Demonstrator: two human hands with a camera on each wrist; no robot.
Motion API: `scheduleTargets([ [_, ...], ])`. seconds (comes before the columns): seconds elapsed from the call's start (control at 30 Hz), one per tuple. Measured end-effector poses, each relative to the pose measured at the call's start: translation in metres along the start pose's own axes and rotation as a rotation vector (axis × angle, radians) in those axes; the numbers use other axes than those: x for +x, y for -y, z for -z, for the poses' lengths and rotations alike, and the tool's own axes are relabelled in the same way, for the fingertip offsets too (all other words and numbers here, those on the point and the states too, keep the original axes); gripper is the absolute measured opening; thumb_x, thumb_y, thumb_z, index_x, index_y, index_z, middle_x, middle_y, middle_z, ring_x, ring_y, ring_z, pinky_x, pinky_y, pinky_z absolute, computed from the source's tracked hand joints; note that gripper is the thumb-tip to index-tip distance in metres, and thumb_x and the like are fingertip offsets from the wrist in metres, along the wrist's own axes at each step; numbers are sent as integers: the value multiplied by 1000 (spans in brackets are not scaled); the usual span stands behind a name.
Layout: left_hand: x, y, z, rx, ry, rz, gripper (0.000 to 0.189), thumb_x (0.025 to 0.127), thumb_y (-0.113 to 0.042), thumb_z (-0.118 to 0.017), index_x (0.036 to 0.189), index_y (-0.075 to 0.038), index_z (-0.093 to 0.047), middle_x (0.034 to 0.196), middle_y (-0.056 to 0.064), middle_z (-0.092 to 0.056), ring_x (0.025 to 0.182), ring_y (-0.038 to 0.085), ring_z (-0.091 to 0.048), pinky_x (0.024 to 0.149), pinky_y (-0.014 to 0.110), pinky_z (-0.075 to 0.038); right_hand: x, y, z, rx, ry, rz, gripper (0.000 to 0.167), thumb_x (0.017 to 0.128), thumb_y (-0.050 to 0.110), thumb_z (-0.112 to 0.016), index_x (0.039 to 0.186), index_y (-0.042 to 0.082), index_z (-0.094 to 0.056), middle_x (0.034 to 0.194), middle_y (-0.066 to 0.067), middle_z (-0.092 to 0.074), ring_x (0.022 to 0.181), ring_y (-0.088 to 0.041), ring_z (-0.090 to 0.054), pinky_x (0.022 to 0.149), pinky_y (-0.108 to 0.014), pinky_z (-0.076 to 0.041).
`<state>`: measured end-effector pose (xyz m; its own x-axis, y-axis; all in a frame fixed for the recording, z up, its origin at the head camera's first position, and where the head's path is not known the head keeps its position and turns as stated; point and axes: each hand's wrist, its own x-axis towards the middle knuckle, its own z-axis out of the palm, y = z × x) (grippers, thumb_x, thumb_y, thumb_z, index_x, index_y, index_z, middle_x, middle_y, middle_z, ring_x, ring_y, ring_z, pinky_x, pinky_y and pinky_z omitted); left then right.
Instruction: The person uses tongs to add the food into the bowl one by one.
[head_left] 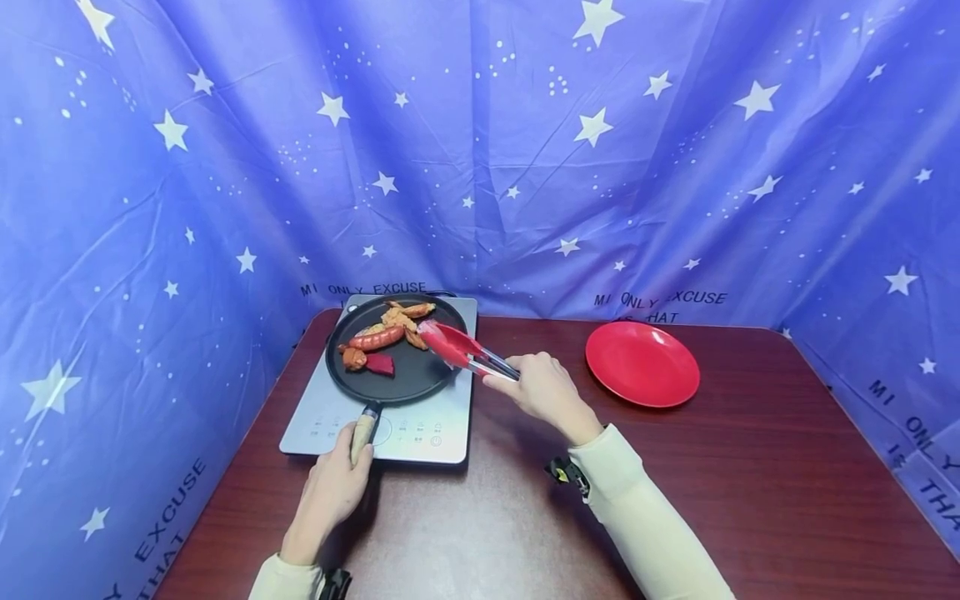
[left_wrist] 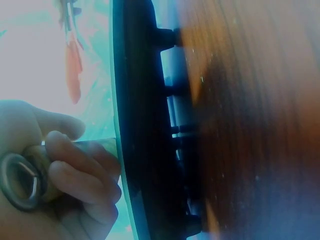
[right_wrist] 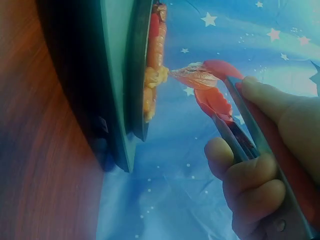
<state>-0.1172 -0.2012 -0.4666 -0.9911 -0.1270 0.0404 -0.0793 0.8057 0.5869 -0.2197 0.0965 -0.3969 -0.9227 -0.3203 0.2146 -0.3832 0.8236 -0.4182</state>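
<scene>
My left hand (head_left: 333,479) grips the handle (head_left: 363,435) of a black frying pan (head_left: 420,379), and its fingers curl round the handle end beside a metal ring (left_wrist: 21,181). My right hand (head_left: 547,392) squeezes metal tongs with red tips (head_left: 459,343) over the pan's right side. Between the tips is a small, clear, shiny, crinkled piece (right_wrist: 195,76); I cannot tell what it is. Its narrow end reaches the food in the pan. A scored sausage (head_left: 377,338), golden fried pieces (head_left: 399,317), a brown lump (head_left: 354,359) and a dark red piece (head_left: 380,364) lie in the pan.
Under the pan is a silver induction cooktop (head_left: 307,433) on a dark red wooden table (head_left: 525,517). A red plate (head_left: 642,367) lies to the right of my right hand. A blue curtain with stars (head_left: 480,150) hangs round the table's back and sides.
</scene>
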Motion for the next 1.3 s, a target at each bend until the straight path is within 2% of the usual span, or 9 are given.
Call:
scheduleTargets([
  [0.23,1,-1,1,-8,0,-3,48,95,-27,-51,138,-8,-40,84,18,-60,68,29,-57,60,48,-43,10,7,-7,-10,7,14,31,81,51,-67,79,20,-69,53,3,-46,50,-17,-47,46,-32,-36],
  [0.4,0,-1,1,-12,-6,-9,49,95,-27,-51,138,-7,-40,87,20,-61,69,30,-59,60,49,-44,15,14,-14,-27,24,35,35,81,53,-66,81,18,-70,53,4,-46,49,-16,-47,45,-31,-36],
  [0.83,-1,0,1,-8,-1,2,49,96,-28,-51,139,-8,-40,87,19,-61,69,29,-59,60,48,-43,26,26,-29,-72,84,13,42,82,53,-66,63,17,-59,52,4,-36,48,-19,-48,43,-34,-36],
  [1.0,-2,-2,-1,-5,2,6,49,95,-28,-51,138,-8,-40,89,21,-62,72,31,-61,59,48,-44,31,28,-31,-116,106,23,42,83,53,-65,62,17,-58,51,2,-41,48,-19,-48,43,-34,-36],
  [1.2,-1,-1,-1,-2,-5,5,49,95,-28,-51,138,-9,-41,87,19,-62,70,31,-60,57,47,-43,38,33,-33,-169,126,20,50,82,54,-66,54,16,-48,54,0,-45,47,-19,-48,42,-34,-35],
  [1.3,-1,-2,0,-4,-7,10,48,95,-29,-51,138,-10,-41,86,19,-62,69,31,-60,57,47,-43,43,36,-35,-190,135,14,51,82,54,-65,54,15,-48,56,-1,-48,48,-19,-48,41,-34,-36],
])
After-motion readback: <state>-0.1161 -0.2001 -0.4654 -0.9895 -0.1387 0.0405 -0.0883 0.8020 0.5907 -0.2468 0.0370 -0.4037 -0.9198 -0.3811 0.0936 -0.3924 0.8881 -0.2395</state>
